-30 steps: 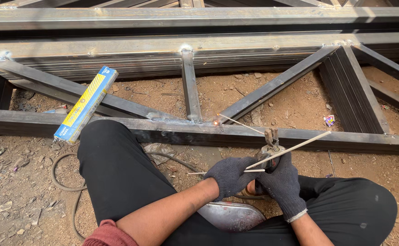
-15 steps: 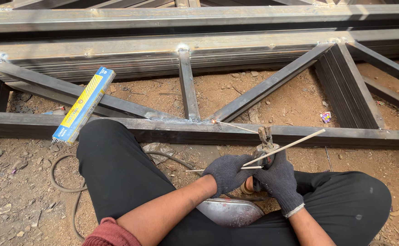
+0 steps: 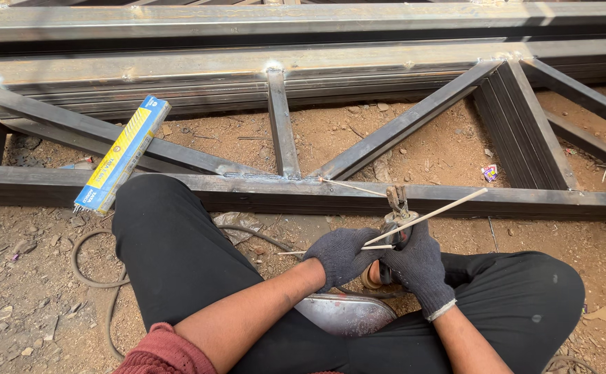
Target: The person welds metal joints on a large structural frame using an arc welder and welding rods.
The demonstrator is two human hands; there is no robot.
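Observation:
I squat over a welded steel truss frame (image 3: 282, 125) lying on dirt. Both hands wear dark knit gloves. My right hand (image 3: 421, 266) grips a welding electrode holder (image 3: 394, 208) whose jaws stick up just in front of the near steel rail (image 3: 524, 202). My left hand (image 3: 341, 253) pinches thin welding rods (image 3: 428, 216); one rod slants up to the right, another pokes left toward a joint on the rail. A metal welding mask (image 3: 344, 312) lies between my legs.
A blue and yellow box of welding rods (image 3: 123, 154) rests tilted on a diagonal bar at the left. A black cable (image 3: 88, 277) loops on the dirt by my left knee. Small stones and scraps litter the ground.
Both hands and the holder have shifted slightly down and toward me. The long rod now slants a little lower. The view has tilted a bit.

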